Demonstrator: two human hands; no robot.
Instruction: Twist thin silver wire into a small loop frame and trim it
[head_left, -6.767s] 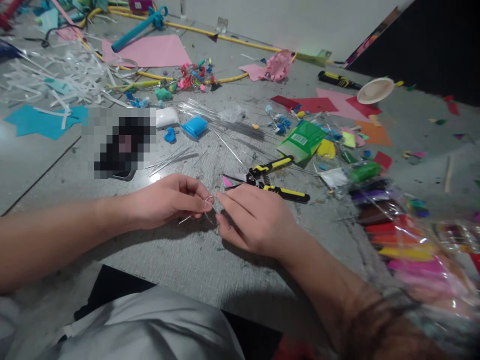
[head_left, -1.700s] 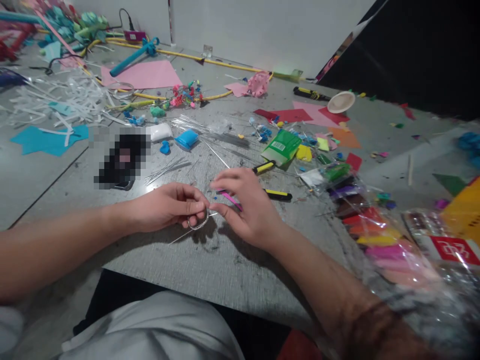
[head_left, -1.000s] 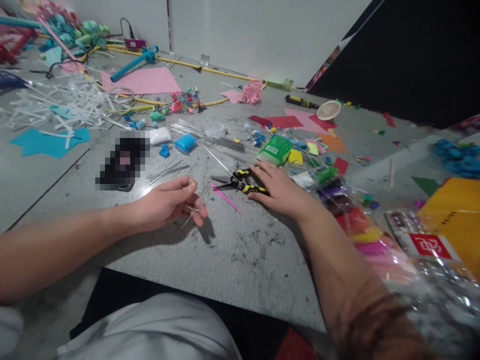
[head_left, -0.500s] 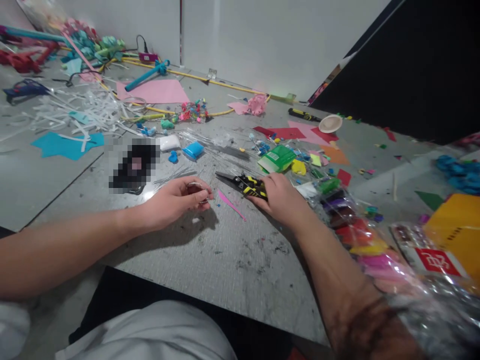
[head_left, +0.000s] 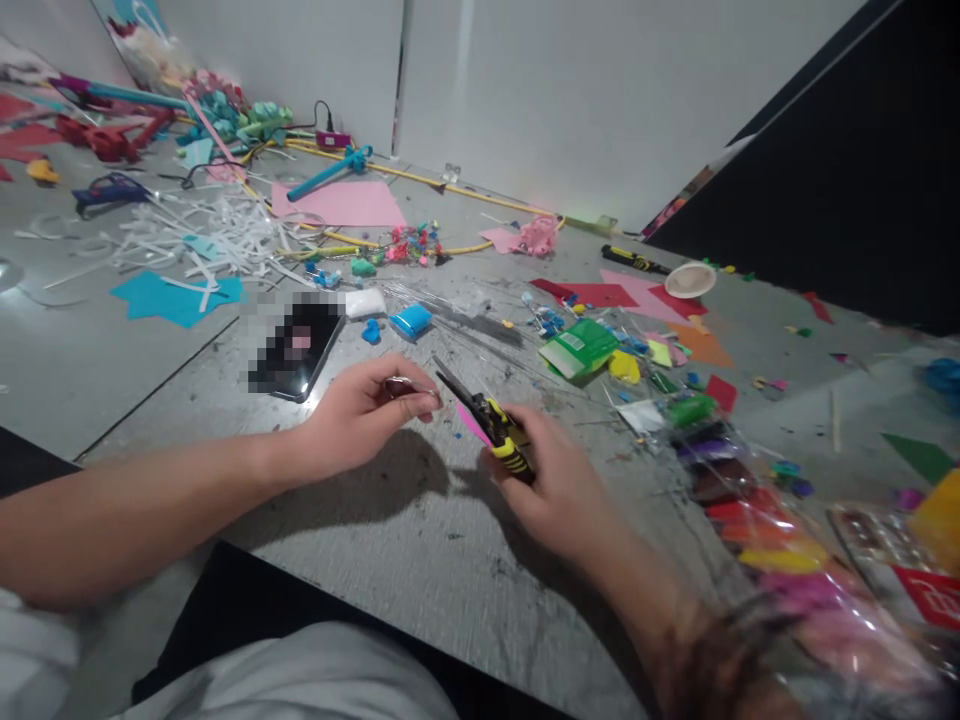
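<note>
Near the front edge of the grey bench [head_left: 390, 560], our left hand [head_left: 367, 415] pinches a thin silvery wire loop [head_left: 403, 381], and our right hand [head_left: 559, 482] grasps black-and-yellow narrow-bladed pliers [head_left: 493, 425].

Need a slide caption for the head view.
Left hand holds thin, curved silver wire; right hand grips black-and-yellow metal pliers, over a cluttered grey table.

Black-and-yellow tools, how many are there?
2: cutters in the right hand, and a tool lying farther back by the round pale dish. Others may be hidden.
</note>
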